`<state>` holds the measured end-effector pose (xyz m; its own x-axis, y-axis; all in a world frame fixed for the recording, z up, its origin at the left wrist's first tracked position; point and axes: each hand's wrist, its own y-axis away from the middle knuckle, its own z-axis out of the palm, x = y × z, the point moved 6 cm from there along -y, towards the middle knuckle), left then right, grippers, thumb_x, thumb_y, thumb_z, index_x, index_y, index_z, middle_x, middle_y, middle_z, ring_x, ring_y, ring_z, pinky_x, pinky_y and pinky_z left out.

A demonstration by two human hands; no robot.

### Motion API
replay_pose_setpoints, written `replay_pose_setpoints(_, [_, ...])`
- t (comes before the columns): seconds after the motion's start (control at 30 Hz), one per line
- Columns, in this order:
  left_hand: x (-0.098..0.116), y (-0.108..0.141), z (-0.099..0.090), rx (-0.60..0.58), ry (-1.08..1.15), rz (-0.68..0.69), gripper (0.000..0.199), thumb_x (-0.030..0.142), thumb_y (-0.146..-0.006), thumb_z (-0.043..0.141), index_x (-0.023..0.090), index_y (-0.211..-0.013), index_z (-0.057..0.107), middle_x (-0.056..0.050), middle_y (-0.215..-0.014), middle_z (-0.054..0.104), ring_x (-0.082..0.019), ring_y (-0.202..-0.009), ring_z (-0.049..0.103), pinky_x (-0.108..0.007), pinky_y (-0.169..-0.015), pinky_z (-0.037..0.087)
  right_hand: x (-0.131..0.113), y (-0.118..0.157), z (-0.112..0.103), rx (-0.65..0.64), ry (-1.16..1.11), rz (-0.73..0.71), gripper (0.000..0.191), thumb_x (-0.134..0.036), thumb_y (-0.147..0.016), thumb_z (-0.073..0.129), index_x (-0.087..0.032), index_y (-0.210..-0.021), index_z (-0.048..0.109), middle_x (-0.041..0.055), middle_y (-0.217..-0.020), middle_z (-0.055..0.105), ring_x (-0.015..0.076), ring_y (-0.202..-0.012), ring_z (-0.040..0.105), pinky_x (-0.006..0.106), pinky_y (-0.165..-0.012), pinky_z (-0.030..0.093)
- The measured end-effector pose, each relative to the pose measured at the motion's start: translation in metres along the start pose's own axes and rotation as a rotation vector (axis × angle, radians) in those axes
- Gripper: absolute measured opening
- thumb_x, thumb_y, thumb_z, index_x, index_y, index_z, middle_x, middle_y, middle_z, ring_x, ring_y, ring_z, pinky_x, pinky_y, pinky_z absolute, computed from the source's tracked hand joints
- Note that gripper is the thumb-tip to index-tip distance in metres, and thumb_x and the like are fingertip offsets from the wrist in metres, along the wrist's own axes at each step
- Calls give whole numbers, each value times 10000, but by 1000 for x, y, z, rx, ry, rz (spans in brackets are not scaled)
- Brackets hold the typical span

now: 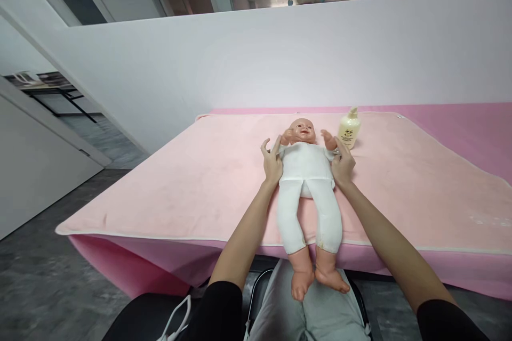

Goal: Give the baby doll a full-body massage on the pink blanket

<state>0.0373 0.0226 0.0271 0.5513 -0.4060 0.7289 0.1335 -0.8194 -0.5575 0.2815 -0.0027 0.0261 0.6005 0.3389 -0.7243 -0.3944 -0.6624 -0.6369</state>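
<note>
Grey trousers (326, 314) show below the doll (304, 162), which lies face-up on the pink-covered counter (192, 186); left hand (272, 162) touches one arm, grip unclear, right hand (343, 162) pinches the other; lettering on the bottle (349, 126) is illegible

a pink cloth (460, 130) is covering the table (132, 210), showing along the back and right and hanging down in front. over it a paler, white-edged blanket (408, 176) is spreading. a baby doll (306, 162) in white is lying face up on the blanket, its feet sticking out past the near edge. a pale yellow pump bottle (349, 130) is standing upright near its head.
</note>
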Motion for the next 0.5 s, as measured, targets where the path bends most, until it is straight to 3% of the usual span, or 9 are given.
replay_pose_setpoints(0.07, [7, 2, 2, -55, -43, 83, 512, 57, -799, 358, 277, -1226, 536, -53, -1361, 267, -181, -1132, 463, -326, -970, 397, -1, 3, 4, -59, 32, -71, 555, -39, -669, 329, -222, -1097, 630, 27, -1167, 601, 161, -1094, 534, 307, -933, 422])
replay_pose_setpoints(0.17, [9, 2, 7, -113, -96, 152, 513, 5, -763, 359, 276, -1099, 636, -34, -1313, 347, -199, -1169, 406, -339, -971, 395, 1, 7, 8, -131, 95, -66, 485, -44, -666, 365, -228, -977, 689, 34, -1129, 622, 175, -1025, 570, 317, -894, 448])
replay_pose_setpoints(0.33, [3, -1, 10, -129, -59, 121, 572, -42, -700, 341, 284, -1036, 669, -37, -1207, 449, -204, -1144, 416, -375, -1008, 365, 3, 6, 11, -162, 32, -31, 462, -53, -665, 366, -223, -941, 695, 29, -1094, 634, 167, -1010, 569, 319, -896, 449])
replay_pose_setpoints(0.5, [-17, -6, 5, 27, 192, -55, 546, 15, -712, 395, 244, -1179, 558, -54, -1190, 464, -187, -1150, 431, -345, -1025, 340, 45, -6, 5, 88, -224, 175, 522, -111, -681, 378, -157, -1175, 542, 75, -1114, 608, 183, -1023, 557, 355, -884, 458])
